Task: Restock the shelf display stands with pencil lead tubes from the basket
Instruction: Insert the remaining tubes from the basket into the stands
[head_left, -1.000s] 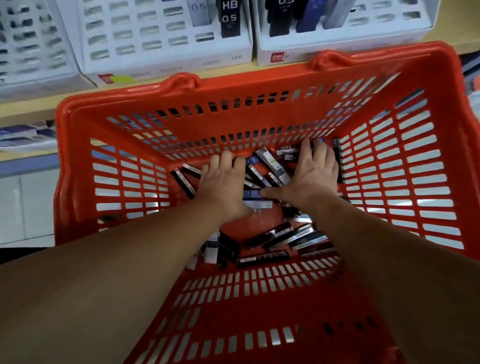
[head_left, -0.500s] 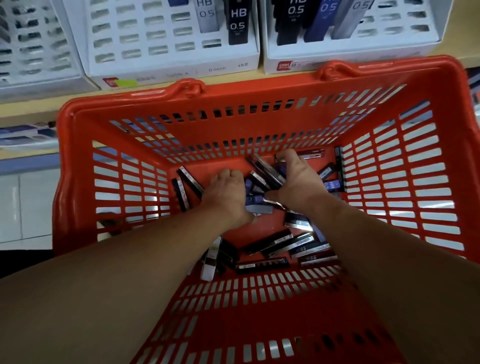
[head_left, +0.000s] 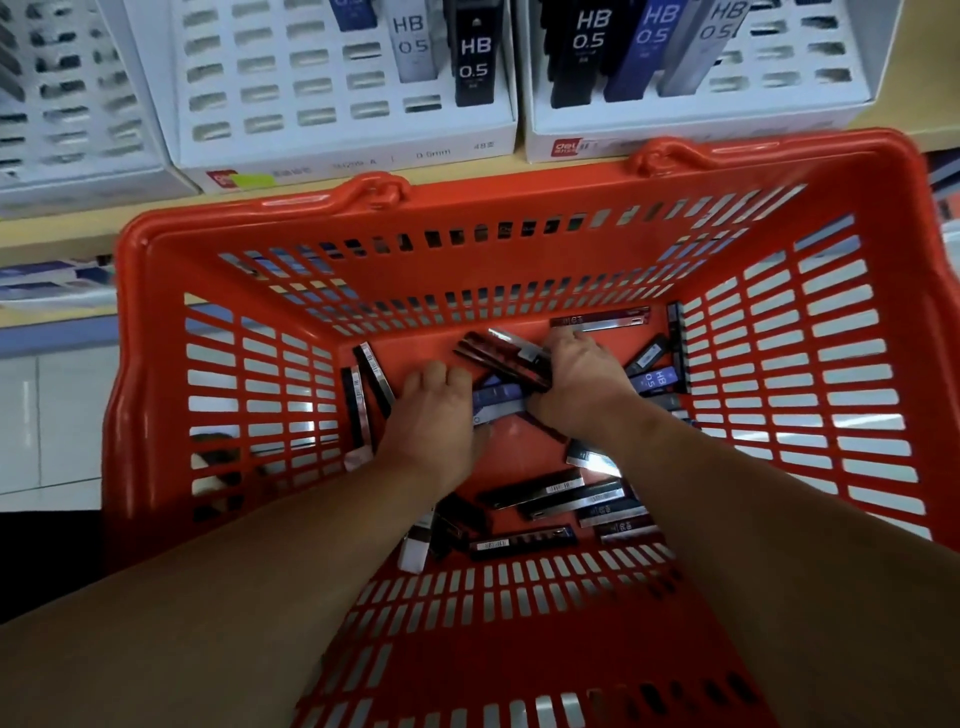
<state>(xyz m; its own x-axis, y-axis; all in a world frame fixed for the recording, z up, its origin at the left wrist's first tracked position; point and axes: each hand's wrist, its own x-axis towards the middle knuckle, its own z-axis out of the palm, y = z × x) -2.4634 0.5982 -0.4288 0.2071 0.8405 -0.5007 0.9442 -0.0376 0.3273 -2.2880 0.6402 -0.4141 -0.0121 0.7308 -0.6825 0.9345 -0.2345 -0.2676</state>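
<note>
Pencil lead tubes (head_left: 561, 499), the slim flat plastic kind in black, blue and silver, are lying loose all over the floor of the red slotted plastic shopping basket (head_left: 810, 364). Both arms reach down inside it. On the one side, the left hand (head_left: 431, 415) has its fingers curled under and clamped over a couple of bluish tubes (head_left: 498, 402) that poke out toward the other hand. Meanwhile the right hand (head_left: 582, 384) is wrapped tight around a bundle of dark tubes (head_left: 511, 356), whose ends fan out up and to the left. The two hands sit close together.

Around them, a pair of black tubes (head_left: 361, 400) lies beside the left wall, one long dark tube (head_left: 597, 318) lies along the far wall, and a blue tube marked HB 0.5 (head_left: 652, 378) sits just right of the right hand. The nearer heap is partly hidden under both forearms, so can't see all of it.

Past the far rim and its two folded red handles (head_left: 374, 189), the white cardboard display stands (head_left: 337, 104) sit on a pale wooden shelf (head_left: 52, 228). The middle stand has a few upright tubes (head_left: 472, 57) in it, and the right-hand stand (head_left: 753, 119) has three. That basket rim sits right between the hands and the stands.
</note>
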